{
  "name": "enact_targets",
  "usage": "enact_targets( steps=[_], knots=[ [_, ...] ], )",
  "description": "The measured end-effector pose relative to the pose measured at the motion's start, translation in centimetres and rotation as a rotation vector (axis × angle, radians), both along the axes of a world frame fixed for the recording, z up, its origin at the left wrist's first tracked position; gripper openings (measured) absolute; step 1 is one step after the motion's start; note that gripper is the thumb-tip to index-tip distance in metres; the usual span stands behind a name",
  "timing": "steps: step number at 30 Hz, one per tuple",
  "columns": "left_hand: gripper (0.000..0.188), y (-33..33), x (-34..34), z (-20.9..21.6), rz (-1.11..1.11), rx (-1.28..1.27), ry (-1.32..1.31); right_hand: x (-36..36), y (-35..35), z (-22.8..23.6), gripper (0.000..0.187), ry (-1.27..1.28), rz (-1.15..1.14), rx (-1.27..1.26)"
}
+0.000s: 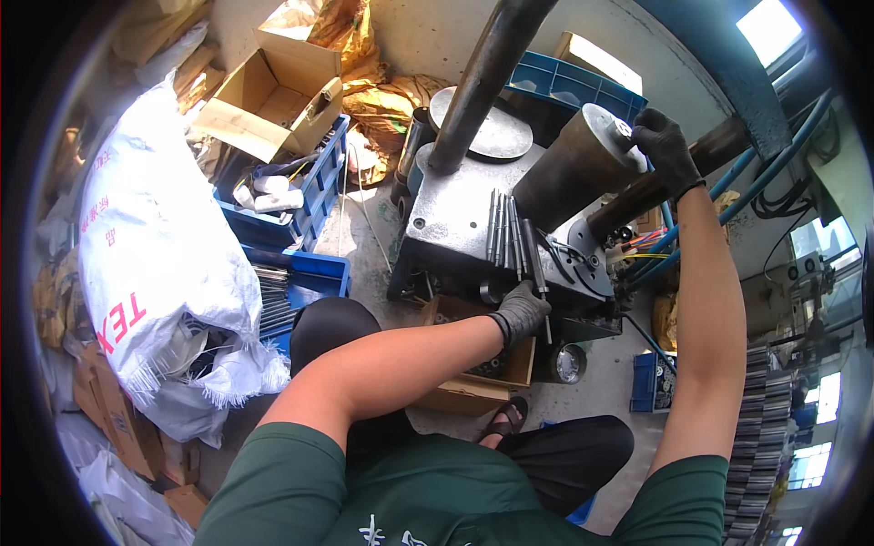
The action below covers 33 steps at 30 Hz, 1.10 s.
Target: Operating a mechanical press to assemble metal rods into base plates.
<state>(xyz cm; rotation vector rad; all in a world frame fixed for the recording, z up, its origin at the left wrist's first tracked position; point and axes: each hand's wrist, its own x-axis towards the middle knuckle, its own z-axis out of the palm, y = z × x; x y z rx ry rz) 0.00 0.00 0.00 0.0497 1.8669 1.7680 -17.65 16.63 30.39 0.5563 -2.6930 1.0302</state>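
A dark rod (533,257) is gripped in the left hand (523,312) at the worktop (444,218), apparently not yet set down; slim rods (498,227) are laid out. Whether the right hand (665,150) is closed at the cylinder (569,173) cannot be told.

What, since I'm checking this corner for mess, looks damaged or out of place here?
The white sack on the left stands out: its near edge is frayed into loose threads and gapes open. The open cardboard box beyond it seems to sit askew on a blue crate.
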Motion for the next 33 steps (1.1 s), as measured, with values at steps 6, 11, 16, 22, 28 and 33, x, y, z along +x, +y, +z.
enact_targets(
  steps=[6, 11, 16, 22, 28, 33],
  knots=[
    [0.049, 0.2, 0.2, 0.9, -0.016, 0.001, 0.041, 1.1, 1.6, -0.3, 0.002, -0.095, -0.005, -0.385],
    [0.047, 0.5, -0.7, -0.8, -0.034, 0.080, -0.036, 9.0, -0.5, -1.0, 0.017, 0.015, -0.170, -0.460],
    [0.048, -0.1, -0.1, 0.7, -0.025, 0.066, 0.018, 24.0, 0.3, -1.3, 0.018, 0.241, -0.110, 0.311],
    [0.050, -1.5, 1.3, 1.8, -0.058, 0.104, 0.079, 37.2, 9.0, 0.4, 0.005, 0.123, -0.325, 0.792],
    [0.052, -2.8, 3.5, 6.1, -0.122, 0.329, 0.350, 43.6, 14.1, -2.9, 0.010, 0.084, -0.446, 0.596],
    [0.053, -4.2, 1.9, 14.0, -0.164, 0.674, 0.320, 41.1, 14.3, -4.5, 0.013, 0.368, -0.617, 0.429]
  ],
)
